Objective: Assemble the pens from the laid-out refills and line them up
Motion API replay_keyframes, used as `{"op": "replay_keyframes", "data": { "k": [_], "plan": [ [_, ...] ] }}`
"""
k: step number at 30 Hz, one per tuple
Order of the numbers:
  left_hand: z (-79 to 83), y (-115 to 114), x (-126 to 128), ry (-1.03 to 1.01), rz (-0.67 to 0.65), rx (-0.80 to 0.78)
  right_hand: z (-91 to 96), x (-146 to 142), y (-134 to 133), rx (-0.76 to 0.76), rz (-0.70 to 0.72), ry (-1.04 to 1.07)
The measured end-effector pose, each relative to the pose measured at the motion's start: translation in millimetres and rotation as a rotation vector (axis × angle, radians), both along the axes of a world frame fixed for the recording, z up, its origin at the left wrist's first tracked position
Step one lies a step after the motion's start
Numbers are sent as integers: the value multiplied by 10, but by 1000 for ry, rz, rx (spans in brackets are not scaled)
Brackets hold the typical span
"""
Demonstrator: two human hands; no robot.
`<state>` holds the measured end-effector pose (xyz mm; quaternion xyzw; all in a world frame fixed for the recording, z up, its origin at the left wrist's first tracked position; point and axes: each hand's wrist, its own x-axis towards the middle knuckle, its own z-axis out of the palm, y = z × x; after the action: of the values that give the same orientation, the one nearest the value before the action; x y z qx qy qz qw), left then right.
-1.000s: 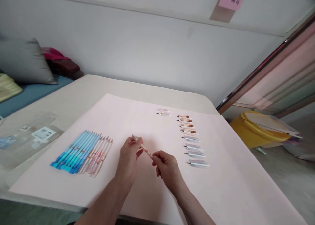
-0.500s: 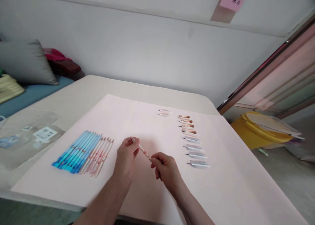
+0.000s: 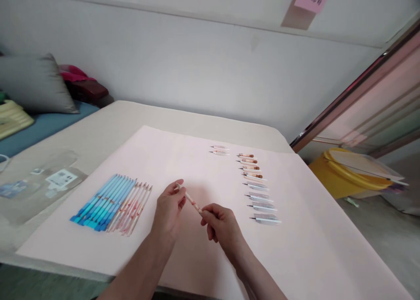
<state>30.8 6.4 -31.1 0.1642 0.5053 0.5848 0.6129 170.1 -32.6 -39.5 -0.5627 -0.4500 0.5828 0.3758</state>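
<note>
A slim white pen (image 3: 193,202) with a red-and-pink pattern is held slantwise between my two hands above the pink sheet. My left hand (image 3: 169,204) pinches its upper left end between thumb and fingers, and the pale end shows past them. My right hand (image 3: 219,222) is closed around the lower right end, which the fingers hide. Left of my hands lies a row of similar white-and-pink pens (image 3: 130,208). Directly beside them is a row of blue pens (image 3: 98,201), all with tips pointing away from me.
A column of thin dark-tipped pieces (image 3: 260,198), some with brown decorated parts, lies on the right of the pink sheet (image 3: 305,247). Two more pale pieces (image 3: 219,152) lie farther back. Clear plastic packaging (image 3: 39,182) is at left; a yellow bucket (image 3: 341,173) stands right of the table.
My left index finger has lifted slightly near the pen's upper end. Both hands still hold the pen in the same place, and the view has shifted slightly.
</note>
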Motion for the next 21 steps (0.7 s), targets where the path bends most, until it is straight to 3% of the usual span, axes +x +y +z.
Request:
{"op": "replay_keyframes", "data": {
  "k": [3,8,15,21],
  "plan": [
    [6,10,-7,-64,-15,31,42,4,13,-43,-26,32],
    [-5,16,3,32,37,-16,77,-1,12,-39,-41,28],
    [71,19,9,-43,-14,69,118,24,-15,-147,-46,305],
    [74,14,27,38,8,47,100,13,-25,-108,-43,271]
  ]
}}
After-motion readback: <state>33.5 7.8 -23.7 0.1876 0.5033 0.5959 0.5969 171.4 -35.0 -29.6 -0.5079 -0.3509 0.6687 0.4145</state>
